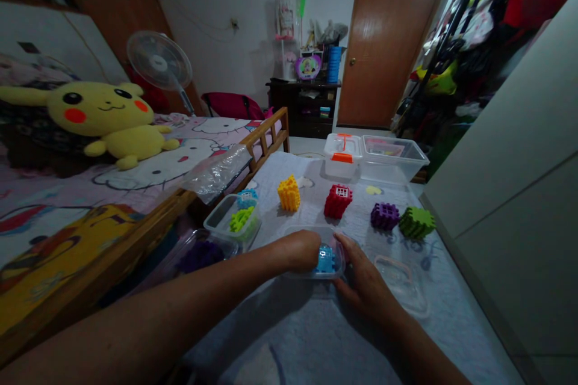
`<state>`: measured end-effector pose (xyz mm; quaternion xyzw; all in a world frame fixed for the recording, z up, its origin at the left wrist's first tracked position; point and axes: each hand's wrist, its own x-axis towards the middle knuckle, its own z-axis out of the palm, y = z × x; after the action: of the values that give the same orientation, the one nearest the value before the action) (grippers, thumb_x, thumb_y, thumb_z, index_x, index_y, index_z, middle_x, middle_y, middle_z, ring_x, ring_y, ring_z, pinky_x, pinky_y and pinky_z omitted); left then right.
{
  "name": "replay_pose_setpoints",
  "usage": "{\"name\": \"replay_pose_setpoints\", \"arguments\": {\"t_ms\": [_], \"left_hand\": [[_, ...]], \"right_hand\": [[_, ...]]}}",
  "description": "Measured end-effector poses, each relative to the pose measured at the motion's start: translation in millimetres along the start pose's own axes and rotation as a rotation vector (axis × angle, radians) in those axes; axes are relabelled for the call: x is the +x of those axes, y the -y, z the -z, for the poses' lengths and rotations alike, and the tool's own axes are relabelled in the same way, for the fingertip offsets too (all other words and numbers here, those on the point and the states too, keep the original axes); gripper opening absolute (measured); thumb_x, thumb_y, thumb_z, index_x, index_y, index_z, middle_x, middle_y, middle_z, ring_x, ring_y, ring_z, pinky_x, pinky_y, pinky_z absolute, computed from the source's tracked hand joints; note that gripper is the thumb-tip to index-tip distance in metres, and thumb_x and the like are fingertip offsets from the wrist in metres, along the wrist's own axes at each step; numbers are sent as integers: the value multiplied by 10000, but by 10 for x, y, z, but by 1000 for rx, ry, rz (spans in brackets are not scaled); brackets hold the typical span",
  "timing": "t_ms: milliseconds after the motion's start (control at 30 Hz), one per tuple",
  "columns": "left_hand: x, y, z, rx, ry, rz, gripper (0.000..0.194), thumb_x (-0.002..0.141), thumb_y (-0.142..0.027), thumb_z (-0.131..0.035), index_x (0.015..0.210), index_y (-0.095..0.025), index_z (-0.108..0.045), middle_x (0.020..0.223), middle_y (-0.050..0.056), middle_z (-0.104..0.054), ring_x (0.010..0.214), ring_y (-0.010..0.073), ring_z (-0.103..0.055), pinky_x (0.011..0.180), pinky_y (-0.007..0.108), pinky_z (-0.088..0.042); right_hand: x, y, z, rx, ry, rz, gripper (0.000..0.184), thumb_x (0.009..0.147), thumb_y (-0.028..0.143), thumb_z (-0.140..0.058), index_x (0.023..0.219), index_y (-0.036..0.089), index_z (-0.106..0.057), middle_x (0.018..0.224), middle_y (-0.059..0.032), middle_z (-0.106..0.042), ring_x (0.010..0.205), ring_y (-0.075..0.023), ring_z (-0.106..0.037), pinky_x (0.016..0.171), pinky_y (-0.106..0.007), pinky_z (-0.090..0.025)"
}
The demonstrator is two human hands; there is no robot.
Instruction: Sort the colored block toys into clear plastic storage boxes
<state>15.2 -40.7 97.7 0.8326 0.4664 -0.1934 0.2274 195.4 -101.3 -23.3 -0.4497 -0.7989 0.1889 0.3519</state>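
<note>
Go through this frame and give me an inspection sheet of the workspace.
Surface: pale grey quilted cloth, creased in places.
Job's things: clear plastic box with a blue toy block inside.
Clutter: yellow block, red block, purple block, green block, clear lid, clear tub, orange-handled box.
Grippers: left hand over the box, beside the block; right hand against the box's right edge.
Cables: thin wire along the back wall.
Surroundings: bed, Pikachu plush, stand fan, wooden door.
</note>
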Motion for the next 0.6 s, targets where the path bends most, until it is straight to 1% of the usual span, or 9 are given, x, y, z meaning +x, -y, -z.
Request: {"name": "replay_pose_setpoints", "arguments": {"t_ms": [133, 200, 267, 300, 367, 433, 500, 567, 600], "left_hand": [[-23, -39, -6, 34, 14, 48, 322, 843, -228, -561, 1110, -126, -710, 1120, 203, -736, 1023, 335, -706, 775, 362, -561], [-68, -62, 7, 48, -5, 55, 361, 828, -232, -590, 1159, -124, -686, 1139, 207, -727, 1046, 346, -698, 801, 378, -560], [-139, -69, 47, 70, -51, 61, 391, 821, -248, -603, 1188, -129, -665, 1131, 205, -727, 1041, 349, -697, 807, 389, -557], [-181, -57, 82, 82, -85, 64, 373, 832, -266, -591, 1173, -137, -670, 1120, 202, -729, 1036, 347, -698, 804, 391, -554], [-260, 24, 190, 96, -174, 65, 307, 870, -313, -542, 1081, -159, -703, 1073, 188, -740, 1015, 334, -700, 792, 387, -546], [-308, 211, 340, 92, -305, 77, 290, 892, -339, -502, 1002, -178, -716, 1036, 160, -746, 988, 309, -698, 792, 375, -532], [-304, 510, 514, 92, -422, 135, 276, 893, -344, -506, 1015, -194, -703, 1024, 125, -745, 965, 275, -691, 807, 350, -514], [-248, 884, 681, 82, -478, 241, 288, 890, -307, -506, 1101, -197, -670, 1076, 103, -730, 981, 244, -674, 835, 322, -494], [-207, 1079, 752, 65, -462, 281, 303, 888, -296, -517, 1141, -195, -648, 1127, 92, -715, 1010, 224, -659, 850, 294, -482]], "right_hand": [[-9, -3, -2, -7, 11, -4, 768, 855, 191, -557, 1552, 251, -239, 1527, -150, -437, 1409, -300, -418, 1148, -553, -363], [-16, -13, -3, -7, 16, -5, 764, 863, 193, -550, 1555, 254, -231, 1534, -148, -429, 1413, -304, -411, 1147, -559, -362], [-24, -29, -10, -8, 15, -3, 763, 871, 203, -548, 1559, 258, -223, 1539, -150, -422, 1413, -309, -410, 1144, -564, -364], [-28, -39, -15, -9, 13, -5, 764, 874, 208, -549, 1561, 261, -219, 1538, -150, -423, 1412, -310, -412, 1141, -564, -369], [-36, -54, -25, -9, 16, -10, 761, 882, 217, -549, 1562, 271, -211, 1537, -147, -425, 1410, -311, -416, 1134, -565, -380], [-44, -61, -32, -8, 17, -22, 748, 893, 229, -542, 1562, 278, -211, 1535, -144, -430, 1408, -312, -419, 1131, -568, -382], [-52, -63, -37, -10, 20, -39, 728, 905, 250, -535, 1561, 278, -218, 1536, -145, -428, 1406, -315, -422, 1129, -569, -386], [-59, -67, -41, -16, 23, -54, 720, 911, 265, -534, 1560, 276, -221, 1536, -148, -428, 1399, -318, -432, 1120, -566, -399], [-62, -72, -44, -22, 23, -56, 722, 911, 266, -534, 1560, 278, -218, 1537, -148, -427, 1395, -318, -439, 1116, -566, -406]]}}
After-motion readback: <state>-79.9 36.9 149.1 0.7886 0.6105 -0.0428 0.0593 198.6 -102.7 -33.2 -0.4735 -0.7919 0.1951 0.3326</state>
